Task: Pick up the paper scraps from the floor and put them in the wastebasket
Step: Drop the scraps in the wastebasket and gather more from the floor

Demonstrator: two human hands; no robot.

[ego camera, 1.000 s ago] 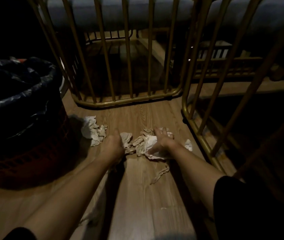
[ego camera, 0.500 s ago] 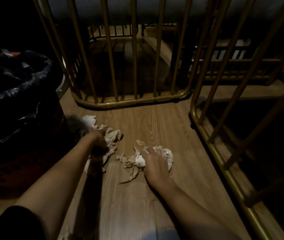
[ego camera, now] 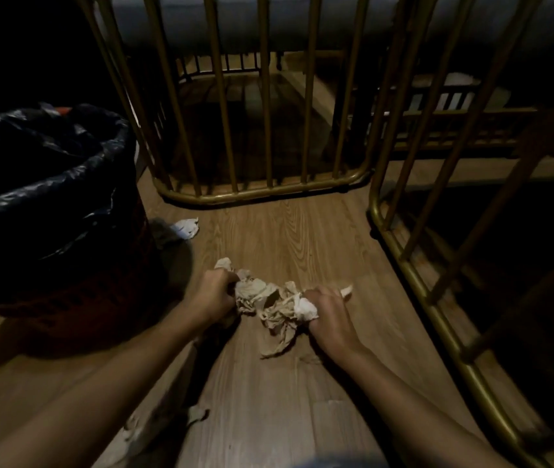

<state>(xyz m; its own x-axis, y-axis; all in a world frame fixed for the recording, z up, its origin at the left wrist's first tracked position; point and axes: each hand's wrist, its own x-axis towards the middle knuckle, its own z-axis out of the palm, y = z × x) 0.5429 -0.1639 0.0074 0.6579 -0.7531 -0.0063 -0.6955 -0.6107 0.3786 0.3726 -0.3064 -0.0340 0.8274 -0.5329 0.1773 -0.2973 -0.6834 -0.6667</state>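
Dim wooden floor [ego camera: 302,238], crumpled paper scraps [ego camera: 269,304] bunched between left hand [ego camera: 213,293] and right hand [ego camera: 328,314], each grip clenched on them.

Both bare forearms stretched forward and down, converging. Left hand [ego camera: 213,293] curled into a fist, knuckles up, fingers clenched on crumpled paper [ego camera: 269,304]. Right hand [ego camera: 328,315] just beside it, likewise closed on the same wad, wrist bent slightly inward, thumb side toward the left.
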